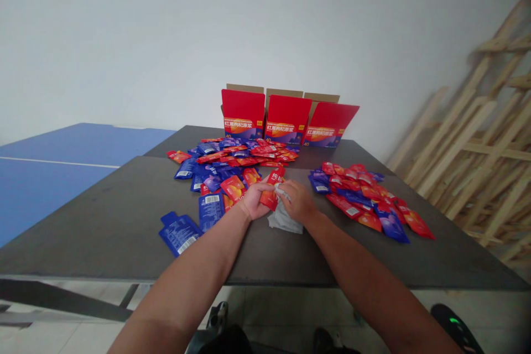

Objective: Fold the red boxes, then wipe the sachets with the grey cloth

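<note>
My left hand is closed around a red pouch printed with white characters and orange fruit. My right hand grips a light grey cloth, pressed against the pouch's right side; part of the cloth hangs down to the table. Left of my hands spreads a heap of red and blue pouches, and a single blue pouch lies near my left forearm. A second pile of red and blue pouches lies to the right of my right hand.
Three open red cartons stand side by side at the back of the dark table. A blue table with a white line adjoins on the left. Wooden frames lean against the wall at right.
</note>
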The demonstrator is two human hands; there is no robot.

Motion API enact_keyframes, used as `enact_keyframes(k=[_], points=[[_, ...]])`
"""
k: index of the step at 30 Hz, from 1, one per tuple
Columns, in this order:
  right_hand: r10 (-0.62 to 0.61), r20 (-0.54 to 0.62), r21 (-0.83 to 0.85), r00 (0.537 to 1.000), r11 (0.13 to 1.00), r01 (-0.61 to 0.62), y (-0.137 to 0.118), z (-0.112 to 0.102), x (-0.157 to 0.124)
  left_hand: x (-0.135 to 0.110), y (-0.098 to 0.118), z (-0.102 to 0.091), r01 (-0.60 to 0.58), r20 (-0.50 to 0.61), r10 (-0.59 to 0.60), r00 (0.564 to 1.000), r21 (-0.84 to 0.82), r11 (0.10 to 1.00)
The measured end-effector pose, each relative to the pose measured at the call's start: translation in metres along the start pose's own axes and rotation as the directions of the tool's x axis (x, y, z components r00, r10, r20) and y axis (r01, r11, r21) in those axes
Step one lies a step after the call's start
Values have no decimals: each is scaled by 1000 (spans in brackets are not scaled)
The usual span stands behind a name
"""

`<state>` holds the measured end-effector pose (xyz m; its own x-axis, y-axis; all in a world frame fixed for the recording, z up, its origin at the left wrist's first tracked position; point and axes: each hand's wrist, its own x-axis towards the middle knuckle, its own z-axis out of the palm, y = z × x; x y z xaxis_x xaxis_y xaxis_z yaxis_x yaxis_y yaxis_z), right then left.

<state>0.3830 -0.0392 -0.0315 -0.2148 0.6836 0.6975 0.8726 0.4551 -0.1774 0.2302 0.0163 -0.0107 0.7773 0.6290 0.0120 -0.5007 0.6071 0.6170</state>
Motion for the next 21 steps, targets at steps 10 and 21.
enact_keyframes(k=[10,21], points=[[359,-210,122,910,933,-340,17,-4,1,-4,-3,3,184,92,-189,978,60,981],[157,-166,136,974,981,-135,5,-9,1,7,8,-12,37,-119,-60,991,-184,982]])
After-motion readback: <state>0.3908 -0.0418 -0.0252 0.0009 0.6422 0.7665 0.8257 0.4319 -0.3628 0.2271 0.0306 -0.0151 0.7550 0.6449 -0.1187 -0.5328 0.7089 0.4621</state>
